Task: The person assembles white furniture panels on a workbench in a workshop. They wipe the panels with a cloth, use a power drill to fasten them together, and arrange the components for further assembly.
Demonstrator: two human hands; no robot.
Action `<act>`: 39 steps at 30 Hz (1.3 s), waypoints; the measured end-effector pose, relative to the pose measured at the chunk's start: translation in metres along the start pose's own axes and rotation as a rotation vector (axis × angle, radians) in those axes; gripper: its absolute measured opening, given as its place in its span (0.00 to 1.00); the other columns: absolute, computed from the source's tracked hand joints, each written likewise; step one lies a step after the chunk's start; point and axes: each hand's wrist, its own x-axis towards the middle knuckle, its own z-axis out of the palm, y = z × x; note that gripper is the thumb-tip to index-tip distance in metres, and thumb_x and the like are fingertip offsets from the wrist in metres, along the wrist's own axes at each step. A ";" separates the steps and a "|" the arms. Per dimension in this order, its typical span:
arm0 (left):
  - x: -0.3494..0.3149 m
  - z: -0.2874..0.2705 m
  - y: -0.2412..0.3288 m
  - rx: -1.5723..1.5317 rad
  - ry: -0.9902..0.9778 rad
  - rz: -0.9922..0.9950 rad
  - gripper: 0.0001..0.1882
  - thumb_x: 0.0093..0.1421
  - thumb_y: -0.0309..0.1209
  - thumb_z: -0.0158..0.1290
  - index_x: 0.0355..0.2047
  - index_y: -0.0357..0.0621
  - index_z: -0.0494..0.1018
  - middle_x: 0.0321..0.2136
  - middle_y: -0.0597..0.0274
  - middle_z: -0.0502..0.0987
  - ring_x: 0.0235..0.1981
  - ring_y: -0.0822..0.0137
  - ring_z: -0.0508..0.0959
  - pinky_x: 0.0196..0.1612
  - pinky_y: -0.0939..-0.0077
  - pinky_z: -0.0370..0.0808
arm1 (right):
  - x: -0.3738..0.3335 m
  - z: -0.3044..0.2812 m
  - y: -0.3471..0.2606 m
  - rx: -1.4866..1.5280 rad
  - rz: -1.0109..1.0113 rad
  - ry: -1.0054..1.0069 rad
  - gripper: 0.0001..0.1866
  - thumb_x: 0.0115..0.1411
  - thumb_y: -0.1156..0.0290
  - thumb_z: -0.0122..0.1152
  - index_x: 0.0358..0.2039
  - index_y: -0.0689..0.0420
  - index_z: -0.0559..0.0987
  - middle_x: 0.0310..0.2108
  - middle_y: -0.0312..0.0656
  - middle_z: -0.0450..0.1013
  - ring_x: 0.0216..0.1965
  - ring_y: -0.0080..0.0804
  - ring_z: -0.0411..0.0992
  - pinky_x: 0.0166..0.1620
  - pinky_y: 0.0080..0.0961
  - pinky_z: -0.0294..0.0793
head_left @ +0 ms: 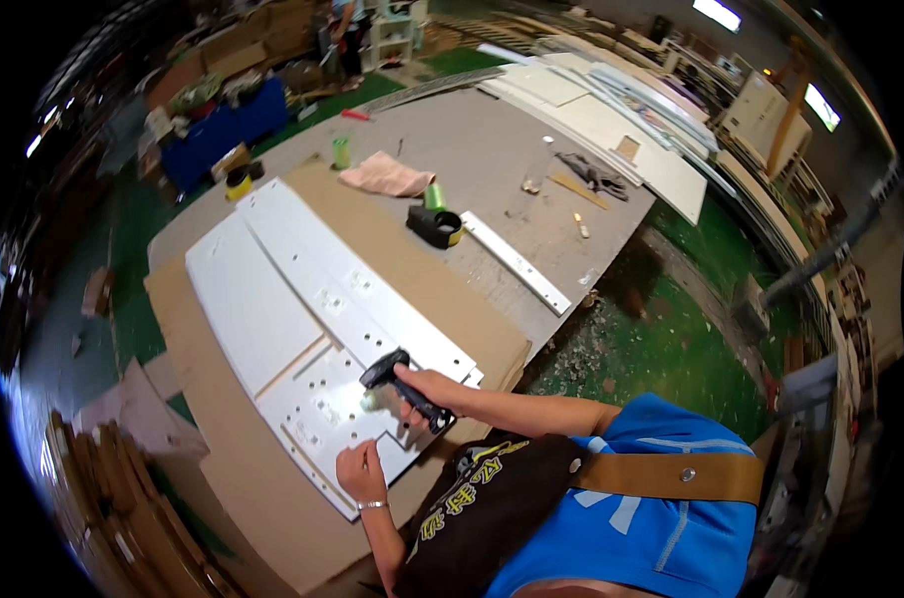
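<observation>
My right hand is wrapped round the grip of a black cordless drill, held over the near end of a white panel assembly. Beside the drill's head shows a pale green patch that I cannot make out. My left hand, with a bracelet at the wrist, is closed at the panel's near edge, thumb against curled fingers. Anything inside those fingers is hidden. Several dark holes and small labels dot the white boards, and a long slot runs between two of them. Brown cardboard lies under the assembly.
Beyond the panel on the table lie a white strip, a black-and-yellow roll-shaped thing, a pink cloth, a clear bottle and dark gloves. White boards are stacked far right. Flattened cardboard stands lower left.
</observation>
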 end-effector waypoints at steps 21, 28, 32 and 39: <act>-0.001 -0.009 0.006 -0.007 0.022 0.007 0.05 0.56 0.24 0.54 0.23 0.37 0.75 0.16 0.58 0.70 0.21 0.59 0.69 0.28 0.65 0.66 | -0.005 0.007 -0.005 0.002 -0.031 0.012 0.35 0.64 0.39 0.37 0.37 0.63 0.75 0.20 0.41 0.74 0.17 0.25 0.74 0.18 0.22 0.75; -0.034 -0.045 0.005 0.255 0.224 -0.042 0.10 0.58 0.23 0.52 0.40 0.32 0.75 0.43 0.47 0.74 0.46 0.49 0.73 0.50 0.57 0.69 | -0.012 0.003 -0.006 0.001 -0.007 0.012 0.34 0.64 0.38 0.37 0.44 0.59 0.75 0.21 0.39 0.74 0.18 0.24 0.74 0.18 0.21 0.75; -0.059 -0.053 -0.004 0.492 0.345 -0.139 0.17 0.61 0.27 0.51 0.50 0.33 0.69 0.50 0.46 0.70 0.50 0.49 0.71 0.53 0.57 0.67 | -0.003 0.000 -0.002 0.020 0.012 -0.011 0.34 0.63 0.38 0.38 0.47 0.58 0.74 0.20 0.40 0.72 0.17 0.25 0.73 0.17 0.22 0.74; -0.081 -0.026 -0.040 0.090 0.403 -0.385 0.23 0.64 0.30 0.50 0.57 0.33 0.63 0.55 0.46 0.67 0.54 0.51 0.69 0.58 0.60 0.65 | 0.000 0.005 -0.007 -0.001 -0.058 -0.014 0.36 0.62 0.36 0.38 0.45 0.61 0.74 0.20 0.43 0.72 0.17 0.29 0.73 0.17 0.25 0.74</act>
